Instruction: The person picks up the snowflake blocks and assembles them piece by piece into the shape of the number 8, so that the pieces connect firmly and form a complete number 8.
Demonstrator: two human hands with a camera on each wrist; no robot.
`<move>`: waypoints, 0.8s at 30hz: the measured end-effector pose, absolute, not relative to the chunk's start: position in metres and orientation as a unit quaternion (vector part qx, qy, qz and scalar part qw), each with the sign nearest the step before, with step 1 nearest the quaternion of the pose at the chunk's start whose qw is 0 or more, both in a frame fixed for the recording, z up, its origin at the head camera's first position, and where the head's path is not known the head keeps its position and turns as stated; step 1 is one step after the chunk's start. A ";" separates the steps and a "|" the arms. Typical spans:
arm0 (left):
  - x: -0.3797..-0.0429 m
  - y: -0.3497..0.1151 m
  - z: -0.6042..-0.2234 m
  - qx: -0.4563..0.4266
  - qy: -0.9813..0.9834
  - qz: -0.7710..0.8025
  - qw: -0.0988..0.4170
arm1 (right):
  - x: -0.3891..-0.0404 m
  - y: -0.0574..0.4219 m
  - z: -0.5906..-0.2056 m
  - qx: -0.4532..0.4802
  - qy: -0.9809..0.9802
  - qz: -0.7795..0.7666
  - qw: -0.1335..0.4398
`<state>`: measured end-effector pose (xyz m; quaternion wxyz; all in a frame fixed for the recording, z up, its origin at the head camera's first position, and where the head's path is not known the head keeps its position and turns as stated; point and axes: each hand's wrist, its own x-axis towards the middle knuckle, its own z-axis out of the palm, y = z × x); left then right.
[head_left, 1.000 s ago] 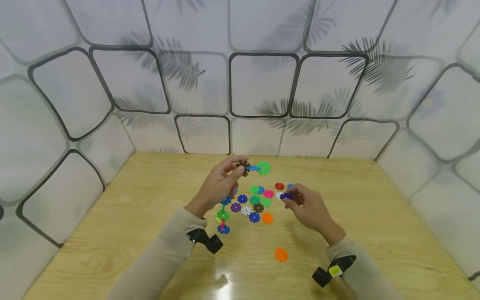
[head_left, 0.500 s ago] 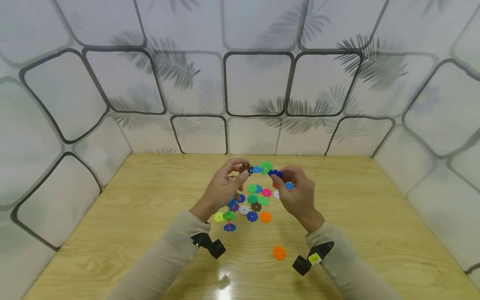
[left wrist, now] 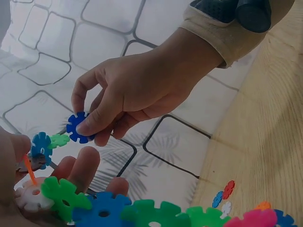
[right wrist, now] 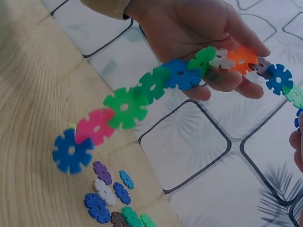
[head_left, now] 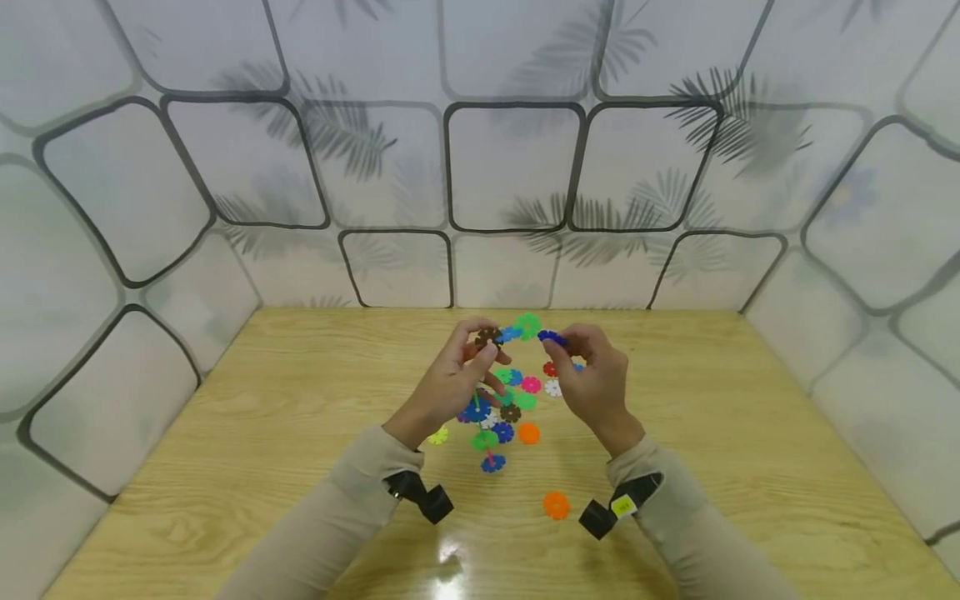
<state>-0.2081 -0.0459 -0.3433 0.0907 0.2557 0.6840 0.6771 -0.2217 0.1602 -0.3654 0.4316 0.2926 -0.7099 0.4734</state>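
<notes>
My left hand [head_left: 450, 375] holds a chain of linked plastic snowflake discs [right wrist: 125, 108] above the table, thumb and fingers pinching it near the brown disc [head_left: 489, 335]. The longer part of the chain hangs from the palm: white, greens, blue, pink, with a blue disc [right wrist: 72, 151] at the low end. Beyond the fingertips, a light blue disc [left wrist: 41, 143] leads to a light green end disc [head_left: 528, 325]. My right hand [head_left: 596, 375] pinches a single dark blue snowflake disc [left wrist: 78, 126] between thumb and forefinger, its edge right beside that green one.
Loose snowflake discs lie on the wooden table [head_left: 300, 467] below the hands, among them a red disc [head_left: 551, 368], a white disc [head_left: 552, 387] and a yellow disc [head_left: 438, 435]. An orange disc [head_left: 557, 505] lies nearer the front. A patterned wall [head_left: 517, 167] rises behind.
My right hand has lifted the dark blue disc up and left, to beside the chain's green end. The hanging part of the chain has swung right under my left hand.
</notes>
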 end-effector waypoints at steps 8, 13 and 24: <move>-0.205 -0.045 -0.344 0.268 0.663 0.691 0.100 | -0.224 0.161 -0.364 0.297 -0.709 0.478 0.425; -0.204 -0.045 -0.346 0.257 0.673 0.687 0.100 | -0.225 0.160 -0.364 0.305 -0.710 0.471 0.425; -0.204 -0.045 -0.348 0.270 0.702 0.650 0.108 | -0.224 0.155 -0.359 0.338 -0.710 0.446 0.428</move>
